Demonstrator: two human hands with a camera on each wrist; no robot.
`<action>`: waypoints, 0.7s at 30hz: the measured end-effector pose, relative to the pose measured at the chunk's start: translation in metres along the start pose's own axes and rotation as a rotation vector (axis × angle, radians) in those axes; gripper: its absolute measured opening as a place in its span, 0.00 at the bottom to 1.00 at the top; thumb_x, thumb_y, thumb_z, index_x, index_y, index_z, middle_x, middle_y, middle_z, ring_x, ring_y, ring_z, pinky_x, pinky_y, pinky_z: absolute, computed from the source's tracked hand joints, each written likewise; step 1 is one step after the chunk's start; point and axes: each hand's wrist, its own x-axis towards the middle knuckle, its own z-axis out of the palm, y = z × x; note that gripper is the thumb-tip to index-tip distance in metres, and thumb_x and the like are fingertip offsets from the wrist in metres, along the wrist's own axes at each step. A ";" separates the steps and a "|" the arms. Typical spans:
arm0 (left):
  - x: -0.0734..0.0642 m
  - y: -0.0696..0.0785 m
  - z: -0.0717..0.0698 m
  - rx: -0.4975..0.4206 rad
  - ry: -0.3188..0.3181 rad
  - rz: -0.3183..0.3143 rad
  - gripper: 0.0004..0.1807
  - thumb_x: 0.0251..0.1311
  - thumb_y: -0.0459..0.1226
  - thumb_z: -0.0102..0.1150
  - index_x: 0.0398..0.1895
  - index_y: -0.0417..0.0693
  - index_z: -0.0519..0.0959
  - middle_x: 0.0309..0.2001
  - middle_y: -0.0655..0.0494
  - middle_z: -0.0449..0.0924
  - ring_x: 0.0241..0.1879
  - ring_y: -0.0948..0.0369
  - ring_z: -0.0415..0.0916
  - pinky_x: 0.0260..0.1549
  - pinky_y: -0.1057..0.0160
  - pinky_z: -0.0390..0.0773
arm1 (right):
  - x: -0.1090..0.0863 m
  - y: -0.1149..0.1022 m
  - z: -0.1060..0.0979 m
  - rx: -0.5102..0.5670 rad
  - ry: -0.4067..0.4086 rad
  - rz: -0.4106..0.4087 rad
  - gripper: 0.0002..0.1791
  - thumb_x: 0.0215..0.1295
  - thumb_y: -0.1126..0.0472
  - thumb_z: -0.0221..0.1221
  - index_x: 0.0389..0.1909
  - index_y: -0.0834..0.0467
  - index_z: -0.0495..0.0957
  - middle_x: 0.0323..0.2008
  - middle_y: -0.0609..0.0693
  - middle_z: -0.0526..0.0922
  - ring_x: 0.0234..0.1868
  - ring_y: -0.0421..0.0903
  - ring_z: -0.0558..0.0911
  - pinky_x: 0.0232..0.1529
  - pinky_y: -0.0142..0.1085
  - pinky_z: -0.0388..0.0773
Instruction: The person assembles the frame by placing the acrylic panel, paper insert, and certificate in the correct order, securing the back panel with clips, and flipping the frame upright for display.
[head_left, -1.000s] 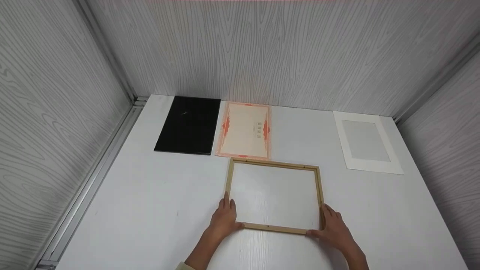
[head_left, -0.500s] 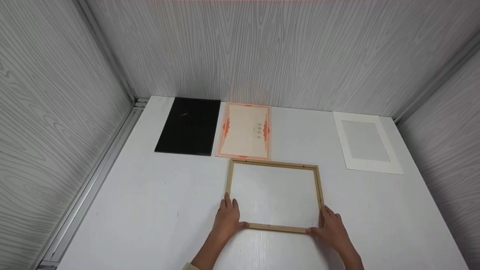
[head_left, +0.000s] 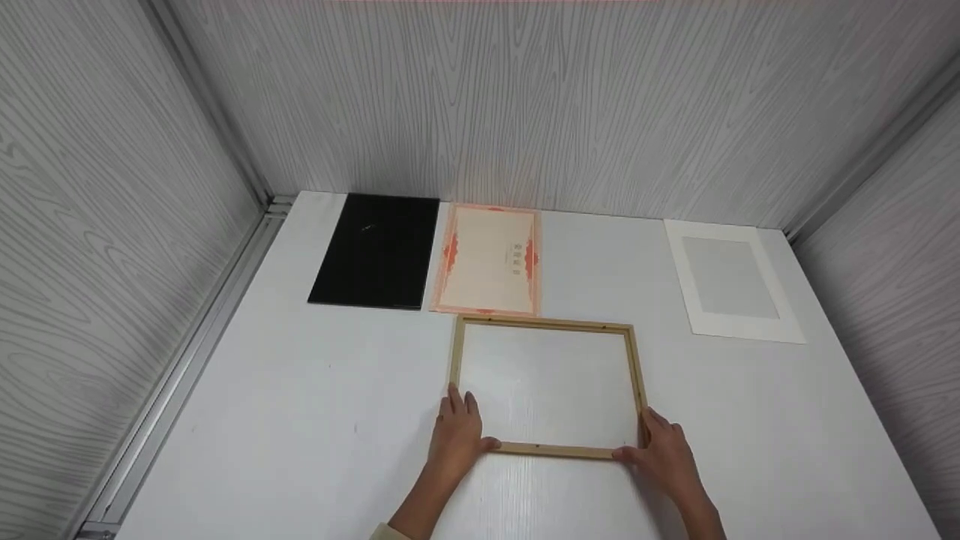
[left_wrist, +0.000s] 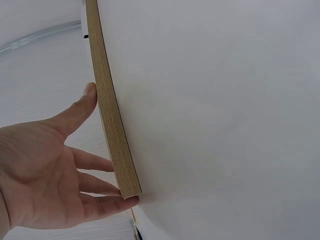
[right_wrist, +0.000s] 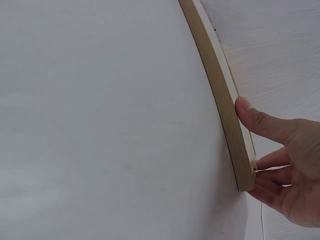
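An unfilled light wooden picture frame (head_left: 547, 325) lies flat on the white table, seen in the head view. My left hand (head_left: 455, 439) holds its near left corner, fingers along the left rail and thumb against the near rail. In the left wrist view, the thumb of that hand (left_wrist: 47, 165) meets the outer face of the rail (left_wrist: 111, 110), with fingertips at the corner. The near right corner is held by my right hand (head_left: 667, 454). Its thumb presses the near rail and its fingers (right_wrist: 274, 176) bend at the corner in the right wrist view.
Beyond the frame lie a black panel (head_left: 375, 251) and, beside it, a cream certificate sheet (head_left: 487, 259) with an orange border, close to the frame's far left corner. A white mat (head_left: 735, 326) with a grey centre lies at the right. Wood-grain walls (head_left: 517, 97) enclose the table.
My left hand has shifted slightly right along the frame's near corner. The frame and my right hand keep almost the same place, and the view has tilted a little.
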 end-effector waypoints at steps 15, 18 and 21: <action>-0.001 -0.004 -0.003 -0.102 -0.068 0.001 0.52 0.38 0.53 0.72 0.59 0.24 0.63 0.58 0.22 0.56 0.55 0.37 0.62 0.43 0.52 0.74 | -0.002 0.006 -0.007 0.060 -0.047 -0.018 0.53 0.44 0.40 0.67 0.60 0.75 0.61 0.56 0.72 0.66 0.55 0.65 0.67 0.53 0.53 0.65; -0.001 -0.005 -0.002 -0.118 -0.062 0.000 0.51 0.38 0.51 0.72 0.58 0.24 0.63 0.58 0.23 0.56 0.55 0.37 0.62 0.43 0.52 0.74 | -0.002 0.005 -0.007 0.072 -0.029 -0.015 0.51 0.44 0.41 0.67 0.58 0.76 0.63 0.55 0.73 0.66 0.56 0.65 0.67 0.53 0.53 0.65; -0.002 -0.005 -0.002 -0.108 -0.046 0.004 0.51 0.37 0.52 0.72 0.58 0.23 0.63 0.58 0.22 0.56 0.54 0.37 0.63 0.41 0.53 0.75 | -0.002 0.004 -0.005 0.077 -0.016 -0.005 0.50 0.43 0.42 0.68 0.58 0.75 0.64 0.55 0.72 0.66 0.55 0.65 0.67 0.52 0.53 0.66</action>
